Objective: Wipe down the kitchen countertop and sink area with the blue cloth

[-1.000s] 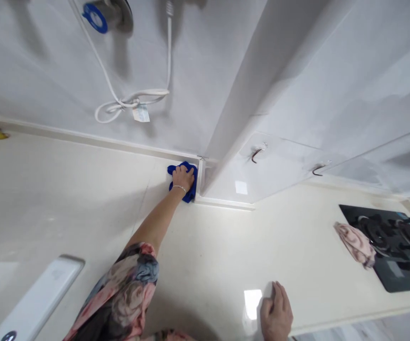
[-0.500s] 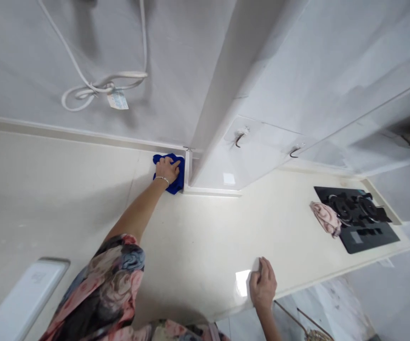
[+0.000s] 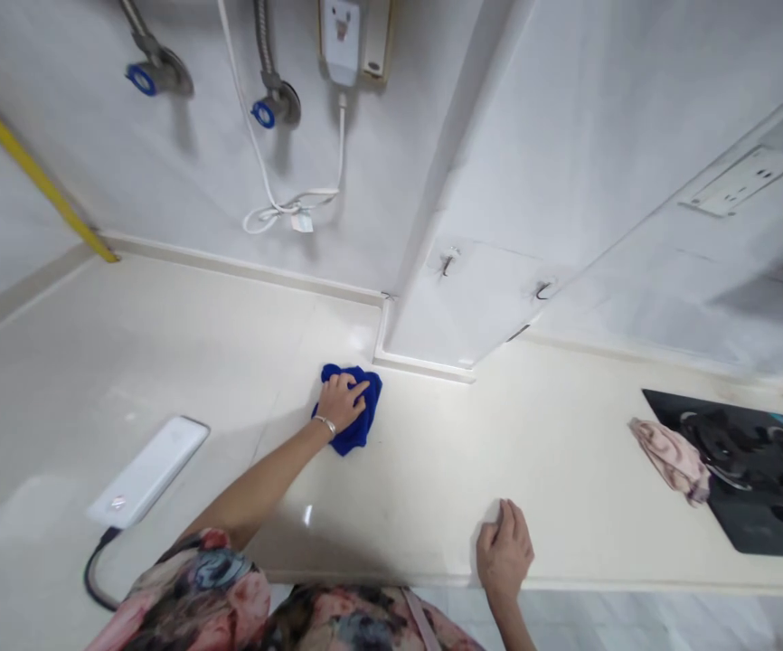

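My left hand, with a bracelet at the wrist, presses a crumpled blue cloth onto the cream countertop. Its fingers lie over the cloth, which is just in front of the corner of the wall pillar. Near the counter's front edge, my right hand rests on the surface with nothing visible in it. Its fingers point forward, slightly bent, with the thumb beside them.
A white power bank with a dark cable lies at left. A pink cloth touches the black gas stove at right. The white pillar carries two hooks. Valves, a yellow pipe and a white cord line the wall.
My left hand has drawn the blue cloth back from the pillar's inner corner, towards me. The view has tilted and shifted, bringing the valves and sockets into sight. My right hand stays on the counter.
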`<state>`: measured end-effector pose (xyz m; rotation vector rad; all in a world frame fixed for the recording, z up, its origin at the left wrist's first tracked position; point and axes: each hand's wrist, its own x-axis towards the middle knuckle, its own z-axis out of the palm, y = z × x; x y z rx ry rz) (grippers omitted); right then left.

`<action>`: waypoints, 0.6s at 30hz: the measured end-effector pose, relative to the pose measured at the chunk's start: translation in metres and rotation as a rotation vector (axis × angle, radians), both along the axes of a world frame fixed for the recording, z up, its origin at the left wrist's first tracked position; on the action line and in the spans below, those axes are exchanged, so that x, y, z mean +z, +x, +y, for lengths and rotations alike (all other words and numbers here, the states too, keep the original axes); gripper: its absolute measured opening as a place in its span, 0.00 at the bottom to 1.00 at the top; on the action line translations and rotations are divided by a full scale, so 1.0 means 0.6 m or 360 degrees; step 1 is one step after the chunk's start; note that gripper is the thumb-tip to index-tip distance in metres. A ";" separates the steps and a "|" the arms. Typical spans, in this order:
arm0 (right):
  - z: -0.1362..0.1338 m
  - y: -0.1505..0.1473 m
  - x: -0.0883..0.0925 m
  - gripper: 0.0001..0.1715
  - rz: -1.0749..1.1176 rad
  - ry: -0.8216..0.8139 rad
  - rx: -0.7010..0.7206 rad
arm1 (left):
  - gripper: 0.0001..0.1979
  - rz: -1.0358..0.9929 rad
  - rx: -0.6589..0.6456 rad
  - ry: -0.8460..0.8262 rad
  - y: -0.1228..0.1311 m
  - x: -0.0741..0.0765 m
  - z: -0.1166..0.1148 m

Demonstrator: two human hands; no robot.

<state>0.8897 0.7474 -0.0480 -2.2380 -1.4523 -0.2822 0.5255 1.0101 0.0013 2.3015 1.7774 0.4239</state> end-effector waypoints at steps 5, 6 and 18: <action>-0.001 -0.001 -0.001 0.29 0.0042 -0.0020 0.0009 | 0.21 0.0025 -0.0091 0.0016 0.018 -0.001 -0.078; -0.001 -0.001 -0.001 0.29 0.0050 -0.0022 0.0010 | 0.22 0.0033 -0.0099 0.0016 0.019 0.000 -0.083; -0.006 0.001 0.003 0.30 0.0052 -0.0035 0.0020 | 0.24 0.0020 0.0342 -0.0027 -0.014 0.011 0.073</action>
